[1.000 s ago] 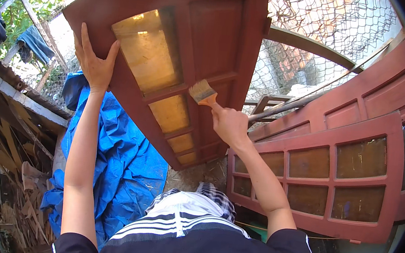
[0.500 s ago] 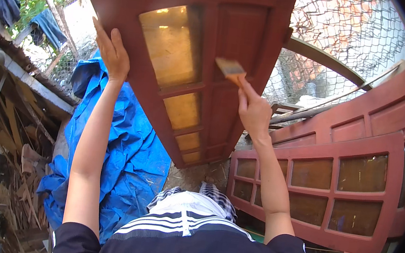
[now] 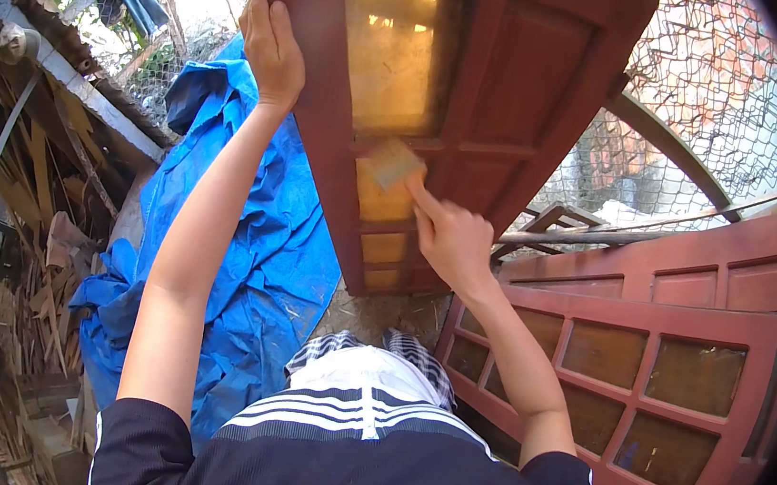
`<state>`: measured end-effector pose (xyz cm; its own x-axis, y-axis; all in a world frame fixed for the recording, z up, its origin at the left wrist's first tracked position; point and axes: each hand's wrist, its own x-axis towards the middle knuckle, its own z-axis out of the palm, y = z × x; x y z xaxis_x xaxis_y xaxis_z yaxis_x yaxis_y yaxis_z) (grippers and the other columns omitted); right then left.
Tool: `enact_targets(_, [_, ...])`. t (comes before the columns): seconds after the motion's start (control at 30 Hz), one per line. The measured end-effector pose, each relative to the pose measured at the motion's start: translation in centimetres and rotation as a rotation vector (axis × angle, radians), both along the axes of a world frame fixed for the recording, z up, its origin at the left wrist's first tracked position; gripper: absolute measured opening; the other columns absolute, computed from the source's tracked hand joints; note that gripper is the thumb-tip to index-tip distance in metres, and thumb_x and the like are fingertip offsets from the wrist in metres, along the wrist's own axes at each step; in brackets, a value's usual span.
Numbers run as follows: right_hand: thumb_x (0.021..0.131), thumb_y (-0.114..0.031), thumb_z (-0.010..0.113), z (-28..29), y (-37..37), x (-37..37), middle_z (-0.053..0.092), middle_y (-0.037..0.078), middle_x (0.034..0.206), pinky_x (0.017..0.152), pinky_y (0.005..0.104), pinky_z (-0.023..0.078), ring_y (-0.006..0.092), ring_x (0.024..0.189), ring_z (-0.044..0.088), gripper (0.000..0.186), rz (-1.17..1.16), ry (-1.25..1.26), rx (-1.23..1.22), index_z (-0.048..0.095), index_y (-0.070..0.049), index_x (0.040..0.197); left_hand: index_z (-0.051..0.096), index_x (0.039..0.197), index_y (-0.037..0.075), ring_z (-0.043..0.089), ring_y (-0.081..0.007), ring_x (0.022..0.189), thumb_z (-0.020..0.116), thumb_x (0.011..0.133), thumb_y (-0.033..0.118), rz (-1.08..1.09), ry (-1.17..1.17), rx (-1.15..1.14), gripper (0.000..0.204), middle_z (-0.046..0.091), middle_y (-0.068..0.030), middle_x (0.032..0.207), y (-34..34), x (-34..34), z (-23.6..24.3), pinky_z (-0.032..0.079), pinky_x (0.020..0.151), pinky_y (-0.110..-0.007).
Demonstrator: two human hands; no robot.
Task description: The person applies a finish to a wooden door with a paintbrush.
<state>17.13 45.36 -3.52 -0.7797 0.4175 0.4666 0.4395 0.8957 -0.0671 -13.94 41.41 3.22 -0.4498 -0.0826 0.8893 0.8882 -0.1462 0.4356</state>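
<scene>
A dark red wooden door (image 3: 314,153) with glazed panes on its left side and solid panels on its right stands tilted in front of me. My left hand (image 3: 276,52) rests against its left edge, fingers stretched out and thumb apart. In my right hand (image 3: 453,247) is a flat paintbrush (image 3: 395,167) with a light wooden handle. The bristles, smeared by motion, are at the crossbar below the large upper pane (image 3: 399,62); whether they touch it I cannot tell.
More red doors (image 3: 611,311) with panes lean at the right. A crumpled blue tarp (image 3: 227,234) lies at the left, beside stacked scrap wood (image 3: 42,174). Wire netting (image 3: 711,107) and a curved wooden piece (image 3: 672,155) are behind the door on the right.
The paintbrush has moved from the solid upper panel down and left to the glazed side. My view has shifted, so the door and left hand appear farther right; that hand stays at the edge.
</scene>
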Motion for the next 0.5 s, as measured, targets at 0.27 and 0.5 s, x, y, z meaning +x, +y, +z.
enact_targets(0.27, [0.082,-0.011,0.064,-6.4,-2.1,-7.4,0.062,0.009,0.067,0.047,0.0419,0.051,0.0285,0.051,0.062,0.063,0.058,0.142,0.089,0.054,-0.028,0.142,0.043,0.147,0.001,0.046,-0.0343,0.128,0.040,0.103,0.016,-0.067,-0.021,0.020,0.046,0.054,-0.0178,0.139,-0.5,-0.4,-0.3,0.033,0.110,-0.042])
enact_targets(0.5, [0.084,-0.012,0.061,-15.4,-3.4,-2.9,0.058,0.007,0.066,0.045,0.0390,0.051,0.0268,0.051,0.063,0.059,-0.018,-0.232,-0.108,0.054,-0.025,0.142,0.042,0.147,-0.001,0.045,-0.0360,0.128,0.041,0.103,0.016,-0.038,0.002,-0.036,0.047,0.054,-0.0206,0.138,-0.3,-1.5,0.0,0.032,0.110,-0.042])
